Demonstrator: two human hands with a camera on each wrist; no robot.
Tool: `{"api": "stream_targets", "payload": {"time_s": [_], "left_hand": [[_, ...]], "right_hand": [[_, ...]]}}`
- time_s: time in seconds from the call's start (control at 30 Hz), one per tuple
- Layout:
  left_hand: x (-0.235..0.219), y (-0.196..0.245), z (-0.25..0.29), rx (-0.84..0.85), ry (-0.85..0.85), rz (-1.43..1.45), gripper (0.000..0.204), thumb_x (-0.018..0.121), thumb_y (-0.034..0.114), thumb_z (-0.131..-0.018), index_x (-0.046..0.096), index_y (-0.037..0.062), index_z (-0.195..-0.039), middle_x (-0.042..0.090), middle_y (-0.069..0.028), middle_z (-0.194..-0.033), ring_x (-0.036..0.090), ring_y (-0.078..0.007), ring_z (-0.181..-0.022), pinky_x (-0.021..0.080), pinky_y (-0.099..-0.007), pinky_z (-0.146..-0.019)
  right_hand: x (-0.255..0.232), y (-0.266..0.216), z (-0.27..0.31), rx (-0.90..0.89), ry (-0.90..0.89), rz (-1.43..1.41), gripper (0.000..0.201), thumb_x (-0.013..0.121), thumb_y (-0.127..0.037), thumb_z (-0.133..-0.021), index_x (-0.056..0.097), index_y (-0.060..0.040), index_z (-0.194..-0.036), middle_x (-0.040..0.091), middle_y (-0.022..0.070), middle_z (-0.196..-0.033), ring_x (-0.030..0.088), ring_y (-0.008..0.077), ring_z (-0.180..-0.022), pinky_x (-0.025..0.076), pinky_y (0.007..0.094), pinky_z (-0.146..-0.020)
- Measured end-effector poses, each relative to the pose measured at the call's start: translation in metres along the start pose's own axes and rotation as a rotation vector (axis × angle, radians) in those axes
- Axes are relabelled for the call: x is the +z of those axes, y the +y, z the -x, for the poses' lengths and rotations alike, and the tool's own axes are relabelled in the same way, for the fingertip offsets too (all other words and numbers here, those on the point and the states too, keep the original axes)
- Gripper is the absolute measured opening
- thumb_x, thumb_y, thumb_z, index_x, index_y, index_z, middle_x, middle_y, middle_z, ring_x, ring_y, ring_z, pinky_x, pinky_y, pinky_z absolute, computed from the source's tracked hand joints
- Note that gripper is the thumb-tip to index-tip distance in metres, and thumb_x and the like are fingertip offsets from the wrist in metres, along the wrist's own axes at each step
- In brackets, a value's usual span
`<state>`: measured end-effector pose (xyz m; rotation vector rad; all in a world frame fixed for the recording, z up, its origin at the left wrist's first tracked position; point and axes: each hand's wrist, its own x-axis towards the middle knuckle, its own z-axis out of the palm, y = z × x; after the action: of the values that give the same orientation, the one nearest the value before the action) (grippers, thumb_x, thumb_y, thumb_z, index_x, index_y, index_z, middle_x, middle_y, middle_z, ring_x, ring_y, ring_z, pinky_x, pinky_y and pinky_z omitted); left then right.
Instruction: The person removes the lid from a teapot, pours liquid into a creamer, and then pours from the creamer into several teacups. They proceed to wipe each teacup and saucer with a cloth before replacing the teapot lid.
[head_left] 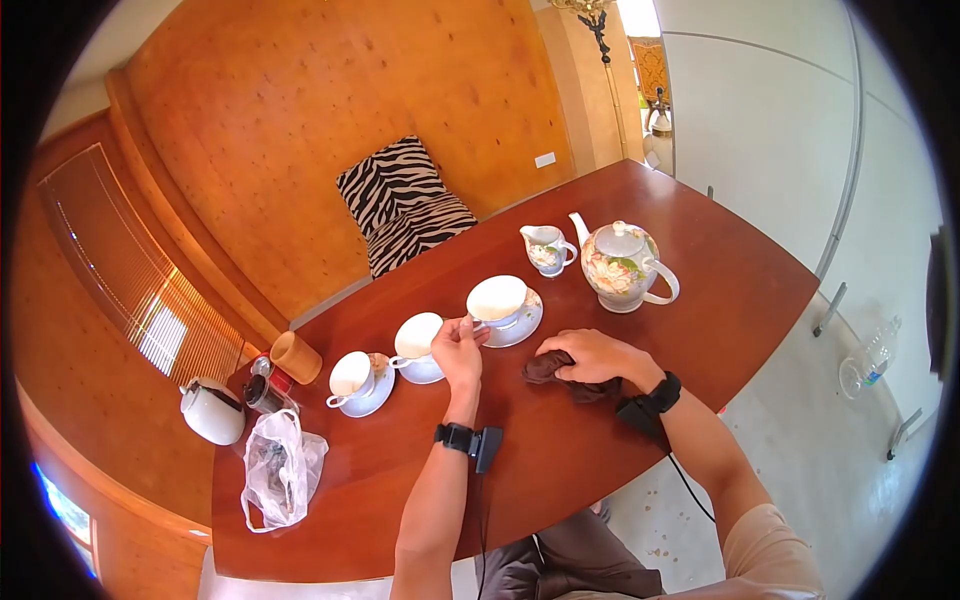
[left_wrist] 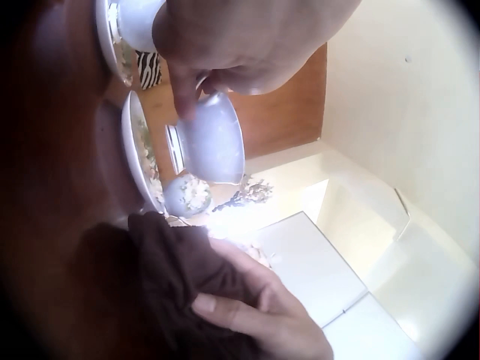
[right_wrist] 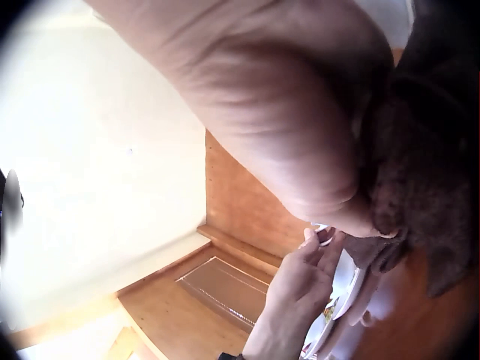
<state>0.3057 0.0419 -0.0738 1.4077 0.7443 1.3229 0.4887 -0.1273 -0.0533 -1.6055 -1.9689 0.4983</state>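
At the far left of the dark red table (head_left: 560, 470), a white pot (head_left: 212, 411) is sitting beside a crumpled clear plastic bag (head_left: 279, 468), with a small dark jar (head_left: 263, 394) and a tan cylinder (head_left: 296, 357) just behind. Moving right, a row of three cups on saucers is running across the tabletop: the first cup (head_left: 350, 376), the middle cup (head_left: 417, 338), and the third cup (head_left: 497, 299), which is sitting on its floral-edged saucer (head_left: 524, 322). The left hand (head_left: 458, 349) is reaching between the middle and third cups, its fingers curling in and pinching the handle of the third cup; the left wrist view is showing a fingertip and thumb closing on that handle while the cup (left_wrist: 212, 141) is resting on the saucer (left_wrist: 139, 154). Just to the right, the right hand (head_left: 595, 358) is lying on the table, fingers bending over and gripping a dark brown cloth (head_left: 548, 368) bunched beneath it. Behind these, a small floral creamer (head_left: 546, 248) is standing next to a floral teapot (head_left: 620, 266). A zebra-striped chair (head_left: 405, 203) is standing past the far edge.
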Motion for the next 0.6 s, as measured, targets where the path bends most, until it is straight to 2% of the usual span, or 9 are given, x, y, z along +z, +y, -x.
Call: {"api": "stream_targets", "payload": {"time_s": [0.3,0.6], "left_hand": [[0.014,-0.041,-0.017,-0.012,0.048,-0.041,0.017,0.058,0.005,-0.102,0.059,-0.0084,-0.092,0.07,-0.0152,-0.088,0.073,-0.0209,-0.073,0.063,-0.0307,-0.066],[0.012,-0.047,-0.021,-0.024,0.061,-0.029,0.016,0.058,0.005,-0.101,0.06,-0.009,-0.094,0.07,-0.0157,-0.089,0.073,-0.0212,-0.073,0.063,-0.0309,-0.066]], "right_hand": [[0.002,0.002,0.001,0.001,0.003,0.004,0.041,0.07,-0.015,-0.085,0.062,-0.0087,-0.125,0.066,0.0155,-0.106,0.063,0.0349,-0.102,0.05,0.0449,-0.09],[0.002,0.0,0.002,0.007,0.012,0.007,0.043,0.071,-0.014,-0.084,0.061,-0.0083,-0.126,0.065,0.0161,-0.108,0.063,0.0364,-0.104,0.05,0.0457,-0.091]]}}
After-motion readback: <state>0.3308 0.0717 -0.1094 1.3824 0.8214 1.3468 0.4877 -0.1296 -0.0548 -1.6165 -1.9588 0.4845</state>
